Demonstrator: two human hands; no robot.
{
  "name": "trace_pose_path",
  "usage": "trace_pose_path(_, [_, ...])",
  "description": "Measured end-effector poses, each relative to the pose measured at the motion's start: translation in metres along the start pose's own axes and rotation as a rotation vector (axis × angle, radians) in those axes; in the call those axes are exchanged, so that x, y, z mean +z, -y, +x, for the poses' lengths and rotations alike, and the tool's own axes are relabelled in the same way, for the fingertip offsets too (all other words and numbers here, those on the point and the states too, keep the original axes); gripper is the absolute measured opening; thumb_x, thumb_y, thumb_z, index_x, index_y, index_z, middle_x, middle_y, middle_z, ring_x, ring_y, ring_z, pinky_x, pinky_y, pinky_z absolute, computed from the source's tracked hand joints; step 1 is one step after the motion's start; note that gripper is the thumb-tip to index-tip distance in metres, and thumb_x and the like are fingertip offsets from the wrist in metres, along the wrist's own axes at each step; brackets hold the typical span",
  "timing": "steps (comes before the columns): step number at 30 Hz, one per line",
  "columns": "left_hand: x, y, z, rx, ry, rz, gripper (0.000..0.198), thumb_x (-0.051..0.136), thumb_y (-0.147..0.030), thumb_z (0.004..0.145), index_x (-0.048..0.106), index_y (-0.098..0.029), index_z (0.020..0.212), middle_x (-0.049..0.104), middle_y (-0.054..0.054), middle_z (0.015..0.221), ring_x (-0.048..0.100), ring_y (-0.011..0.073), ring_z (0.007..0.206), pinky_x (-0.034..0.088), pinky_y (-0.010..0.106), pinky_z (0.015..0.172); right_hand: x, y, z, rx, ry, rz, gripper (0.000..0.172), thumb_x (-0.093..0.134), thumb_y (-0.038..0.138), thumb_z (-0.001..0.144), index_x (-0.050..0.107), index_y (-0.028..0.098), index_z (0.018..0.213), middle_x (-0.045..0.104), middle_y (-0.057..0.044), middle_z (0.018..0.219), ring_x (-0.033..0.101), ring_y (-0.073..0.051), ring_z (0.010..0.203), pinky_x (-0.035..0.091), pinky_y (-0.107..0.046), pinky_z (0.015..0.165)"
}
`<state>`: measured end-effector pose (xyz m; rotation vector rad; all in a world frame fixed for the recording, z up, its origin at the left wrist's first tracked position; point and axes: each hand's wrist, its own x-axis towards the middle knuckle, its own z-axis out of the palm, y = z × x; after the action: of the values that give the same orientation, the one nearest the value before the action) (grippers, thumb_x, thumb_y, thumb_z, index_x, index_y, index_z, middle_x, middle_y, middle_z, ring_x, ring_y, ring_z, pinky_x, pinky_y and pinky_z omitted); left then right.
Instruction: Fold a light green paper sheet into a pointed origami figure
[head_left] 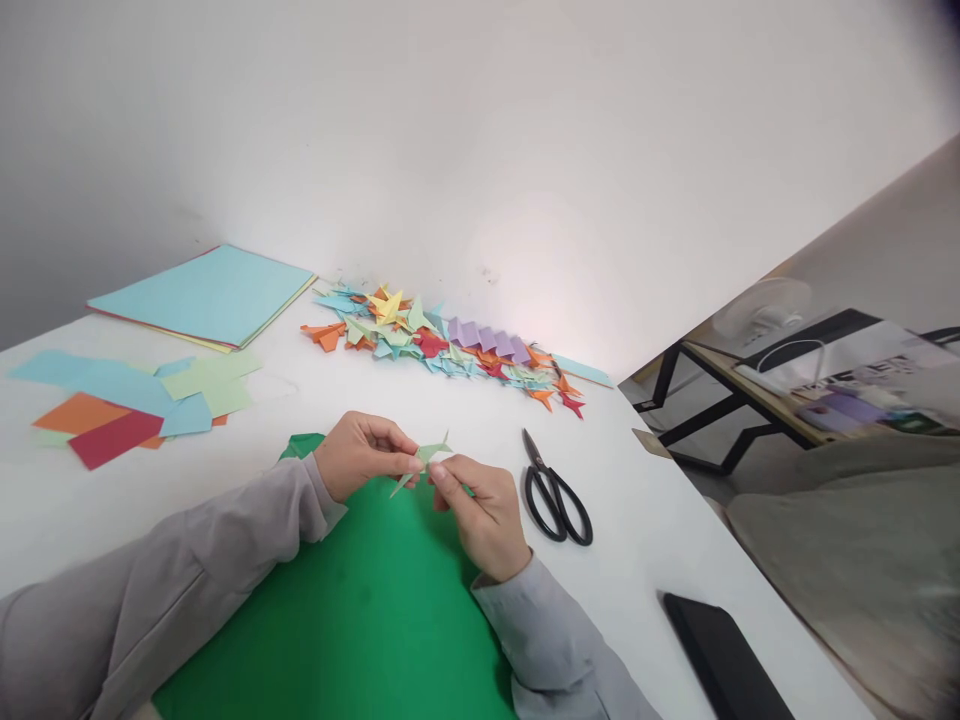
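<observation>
- Pale green folded piece (424,462) is the thing being worked on in the head view. It's small and pointy, held just above the big green sheet (375,610) at the near edge of the table (645,500).
- Left hand (360,455) has thumb and fingertips pinched shut on the piece's left side. Right hand (484,510) pinches the right side the same way, so both are clamped on the paper.
- Looks like mid-fold to me: the piece already has thin points sticking out, and the fingers sit right at its middle.
- Any further crease would call for keeping those tips lined up and pressing with the fingertips, because the paper is tiny and would slip easily.
- Scissors (556,490) lie closed just right of the right hand, untouched.
- Further back there's a row of finished colourful folded pieces (442,345), a stack of square sheets (206,295) and some loose scraps (120,405) off to the left.
</observation>
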<state>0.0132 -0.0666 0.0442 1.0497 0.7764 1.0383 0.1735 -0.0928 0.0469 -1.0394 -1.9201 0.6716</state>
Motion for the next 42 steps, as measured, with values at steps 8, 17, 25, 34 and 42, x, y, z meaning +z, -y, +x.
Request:
trace_pose_path(8, [-0.002, -0.002, 0.0, 0.05, 0.005, 0.056, 0.022, 0.076, -0.028, 0.054, 0.06, -0.012, 0.05, 0.06, 0.0, 0.046, 0.051, 0.0086, 0.045, 0.041, 0.021, 0.046, 0.003, 0.001, 0.0, 0.027, 0.043, 0.081, 0.033, 0.041, 0.031, 0.087, 0.054, 0.018, 0.059, 0.054, 0.001, 0.052, 0.051, -0.011, 0.051, 0.04, -0.024, 0.053])
trace_pose_path(17, [0.0, 0.001, 0.0, -0.001, 0.0, -0.015, 0.023, 0.077, -0.026, 0.051, 0.063, -0.013, 0.064, 0.062, -0.001, 0.053, 0.057, 0.0113, 0.046, 0.046, 0.025, 0.048, 0.005, -0.003, -0.001, 0.056, 0.014, 0.132, 0.033, 0.039, 0.031, 0.088, 0.054, 0.019, 0.061, 0.055, 0.0, 0.055, 0.051, -0.012, 0.052, 0.041, -0.025, 0.055])
trace_pose_path(25, [-0.001, 0.002, 0.001, -0.005, -0.1, 0.047, 0.021, 0.079, -0.02, 0.046, 0.065, -0.011, 0.059, 0.063, 0.001, 0.051, 0.056, 0.0106, 0.049, 0.046, 0.024, 0.051, 0.005, 0.001, 0.001, 0.036, -0.056, 0.063, 0.016, 0.048, 0.027, 0.081, 0.057, 0.018, 0.072, 0.06, -0.002, 0.066, 0.054, -0.013, 0.061, 0.042, -0.026, 0.056])
trace_pose_path(34, [0.0, 0.002, 0.001, 0.078, -0.049, 0.004, 0.019, 0.078, -0.019, 0.046, 0.06, -0.012, 0.049, 0.058, -0.001, 0.05, 0.051, 0.0093, 0.05, 0.04, 0.023, 0.05, 0.015, -0.006, 0.0, 0.104, -0.072, 0.139, 0.014, 0.062, 0.027, 0.071, 0.053, 0.019, 0.078, 0.057, -0.001, 0.076, 0.056, -0.014, 0.065, 0.048, -0.025, 0.055])
trace_pose_path(42, [0.0, 0.001, 0.001, 0.077, -0.064, -0.013, 0.02, 0.077, -0.017, 0.048, 0.058, -0.012, 0.048, 0.055, -0.003, 0.048, 0.047, 0.0069, 0.048, 0.038, 0.021, 0.048, 0.014, -0.005, -0.002, 0.054, -0.102, 0.154, 0.01, 0.058, 0.027, 0.076, 0.056, 0.019, 0.083, 0.061, -0.002, 0.075, 0.056, -0.014, 0.064, 0.047, -0.027, 0.058])
